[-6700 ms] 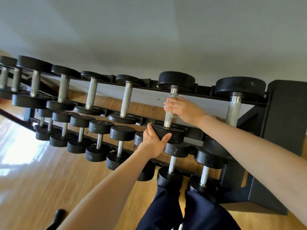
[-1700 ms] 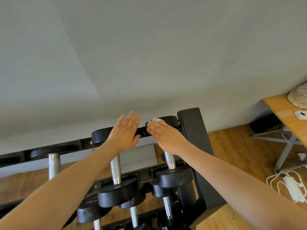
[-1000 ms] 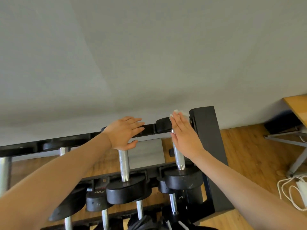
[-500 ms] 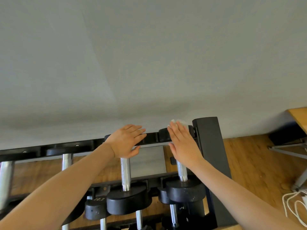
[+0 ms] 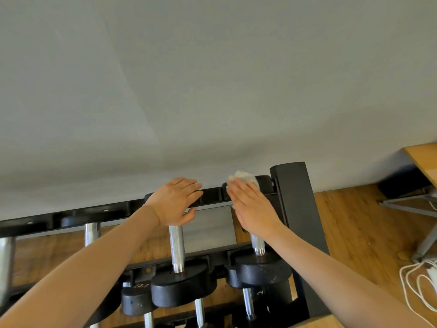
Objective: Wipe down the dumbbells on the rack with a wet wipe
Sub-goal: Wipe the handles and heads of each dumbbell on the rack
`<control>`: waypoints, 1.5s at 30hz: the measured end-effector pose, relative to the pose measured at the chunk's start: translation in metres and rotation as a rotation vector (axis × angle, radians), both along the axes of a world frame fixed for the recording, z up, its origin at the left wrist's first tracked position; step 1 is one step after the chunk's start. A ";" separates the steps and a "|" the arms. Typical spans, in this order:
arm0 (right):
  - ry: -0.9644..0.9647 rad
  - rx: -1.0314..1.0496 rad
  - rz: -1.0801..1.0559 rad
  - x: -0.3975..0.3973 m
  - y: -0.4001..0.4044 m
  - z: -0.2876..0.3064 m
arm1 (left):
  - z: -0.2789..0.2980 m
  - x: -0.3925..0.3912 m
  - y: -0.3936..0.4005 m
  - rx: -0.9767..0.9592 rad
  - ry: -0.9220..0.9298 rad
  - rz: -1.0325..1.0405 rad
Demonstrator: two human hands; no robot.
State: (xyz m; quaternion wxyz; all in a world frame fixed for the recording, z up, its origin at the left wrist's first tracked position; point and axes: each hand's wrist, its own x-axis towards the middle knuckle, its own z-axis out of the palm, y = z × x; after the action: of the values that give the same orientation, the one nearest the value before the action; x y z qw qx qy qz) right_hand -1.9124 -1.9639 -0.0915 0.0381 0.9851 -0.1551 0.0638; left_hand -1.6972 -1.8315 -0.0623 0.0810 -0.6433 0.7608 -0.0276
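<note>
- Because the right hand (image 5: 254,210) presses the wet wipe (image 5: 243,177) with flat, straight fingers against the far head of the end dumbbell (image 5: 259,245) on the rack (image 5: 295,209), nothing pinches the wipe (its grip is open, fingers laid out), so it could slide out from under the fingertips and drop behind the rack by the wall (image 5: 212,79).
- The left hand (image 5: 176,201) rests flat on the top rail over the far head of the neighbouring dumbbell (image 5: 176,247), its grip likewise open and holding nothing; a hard push there might roll that dumbbell in its cradle.
- The wipe reaches only the top of the far head; the side facing the wall is hidden and is likely to be missed.
- The rack's black end post stands just beside the right hand and would block a wider sweep to that side.
- Lower-tier dumbbells (image 5: 139,301) sit beneath, crowded together.
- To the right, a wooden table (image 5: 423,159) edge shows, with white cables (image 5: 418,285) on the floor (image 5: 366,233), well apart from the rack.
</note>
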 end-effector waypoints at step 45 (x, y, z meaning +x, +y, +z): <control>-0.382 0.315 -0.357 0.002 0.001 -0.006 | -0.004 0.002 0.001 -0.063 0.059 -0.028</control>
State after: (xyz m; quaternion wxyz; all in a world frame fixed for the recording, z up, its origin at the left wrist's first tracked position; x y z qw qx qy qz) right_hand -1.9100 -1.9628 -0.0977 -0.1343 0.9062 -0.3382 0.2153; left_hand -1.6948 -1.8304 -0.0663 0.0378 -0.6356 0.7704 -0.0340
